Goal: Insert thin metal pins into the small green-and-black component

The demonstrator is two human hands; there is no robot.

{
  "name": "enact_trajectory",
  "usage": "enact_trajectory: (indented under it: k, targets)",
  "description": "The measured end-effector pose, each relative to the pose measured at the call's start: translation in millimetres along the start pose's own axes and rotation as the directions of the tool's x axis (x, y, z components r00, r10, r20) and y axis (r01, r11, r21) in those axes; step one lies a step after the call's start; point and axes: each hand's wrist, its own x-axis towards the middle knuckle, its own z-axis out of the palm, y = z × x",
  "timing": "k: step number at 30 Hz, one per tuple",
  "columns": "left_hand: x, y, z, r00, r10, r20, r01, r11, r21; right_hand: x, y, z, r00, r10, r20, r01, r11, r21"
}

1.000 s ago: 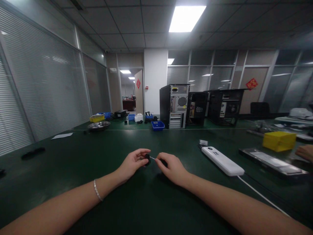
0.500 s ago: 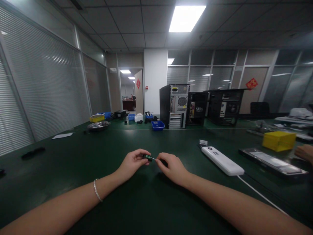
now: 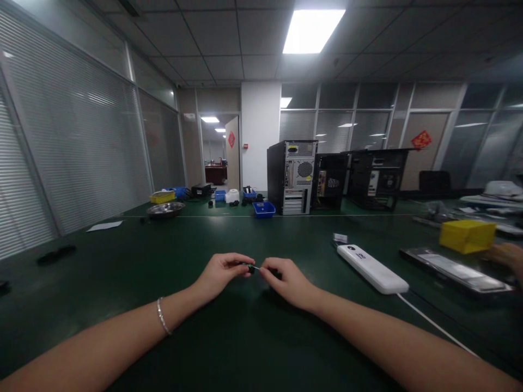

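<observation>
Since the earlier frame, both hands have sunk slightly toward the dark green counter (image 3: 122, 256), which carries three computer towers (image 3: 292, 177) at its far edge, a white power strip (image 3: 371, 268) and a yellow bin (image 3: 467, 236) to the right. At the centre, the left hand (image 3: 218, 274) has its grip pinched on a small dark part (image 3: 247, 267) just above the counter. The right hand (image 3: 288, 280) has its grip closed on a thin tool (image 3: 256, 268) whose tip meets that part.
</observation>
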Motion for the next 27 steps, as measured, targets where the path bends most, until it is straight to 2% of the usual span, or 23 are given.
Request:
enact_trajectory:
  k: [5,8,12,15,20,23,27]
  targets:
    - [0.9,-4.4,1.9,0.999,-0.024,-0.023,0.021,0.994,-0.107,1.7,-2.2,0.6,1.000,0.005,0.000,-0.005,0.997,0.074]
    - [1.6,-3.8,1.1,1.000,-0.012,-0.027,0.009,0.995,-0.101,2.4,-1.9,1.0,0.999,0.029,-0.016,-0.027,0.996,0.087]
    - [0.4,3.8,-2.0,1.000,0.008,-0.009,-0.008,0.998,0.063,2.2,1.6,1.5,0.997,0.063,-0.044,-0.058,0.994,0.092]
    - [-2.6,9.3,-3.0,0.996,-0.007,0.091,-0.017,0.964,0.265,1.9,4.0,1.5,0.996,0.075,-0.050,-0.070,0.993,0.095]
    - [-6.4,8.3,-1.1,0.969,0.062,0.241,-0.197,0.781,0.593,2.4,4.6,2.2,0.996,0.078,-0.046,-0.074,0.993,0.090]
    - [-5.9,5.0,-1.0,0.952,0.112,0.285,-0.276,0.716,0.641,3.1,4.4,3.3,0.996,0.077,-0.049,-0.072,0.994,0.083]
    - [-4.9,2.8,-2.0,0.948,0.105,0.299,-0.280,0.716,0.639,3.8,3.5,4.1,0.996,0.069,-0.051,-0.065,0.996,0.069]
